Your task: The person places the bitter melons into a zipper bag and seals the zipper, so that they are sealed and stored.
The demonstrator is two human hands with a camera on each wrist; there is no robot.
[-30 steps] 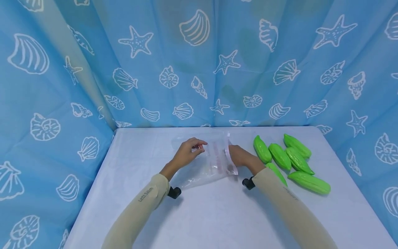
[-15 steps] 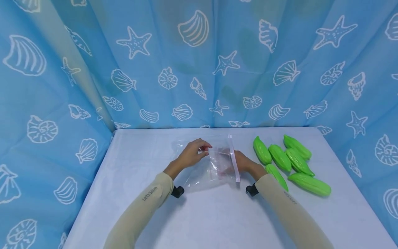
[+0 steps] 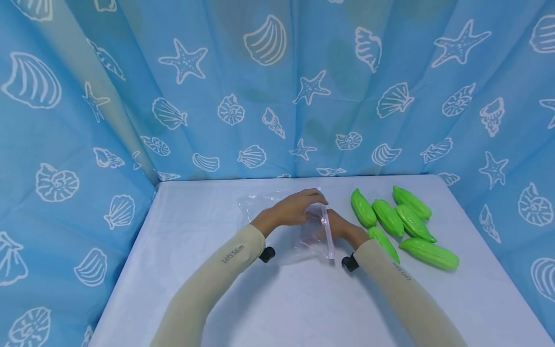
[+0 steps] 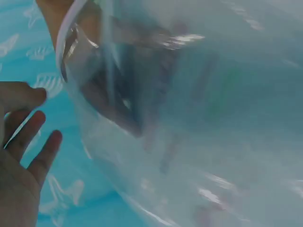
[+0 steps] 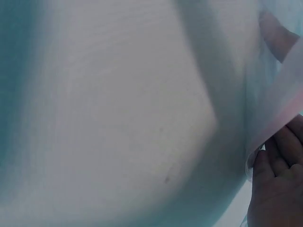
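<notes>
A clear zip-lock bag (image 3: 299, 253) lies on the table, its strip-edged mouth facing right. My right hand (image 3: 336, 225) reaches through that mouth; in the left wrist view its fingers (image 4: 111, 106) show blurred behind the film, spread apart. Above the bag near its mouth is my left hand (image 3: 298, 208). In the left wrist view, the left hand (image 4: 23, 151) has loosely bent, parted fingers beside the bag's rim, with nothing between them. The right wrist view has the right hand (image 5: 277, 191) partly behind the bag's edge.
Several green, ridged, gourd-like vegetables (image 3: 429, 254) lie right of the bag, near the right forearm. A white-covered table (image 3: 299, 308) is bordered by a blue seashell-print curtain (image 3: 269, 130) at the back and sides.
My left hand has moved right across the bag toward its mouth. The right hand has stayed inside, and the bag's mouth edge has straightened upright. The green vegetables have not moved.
</notes>
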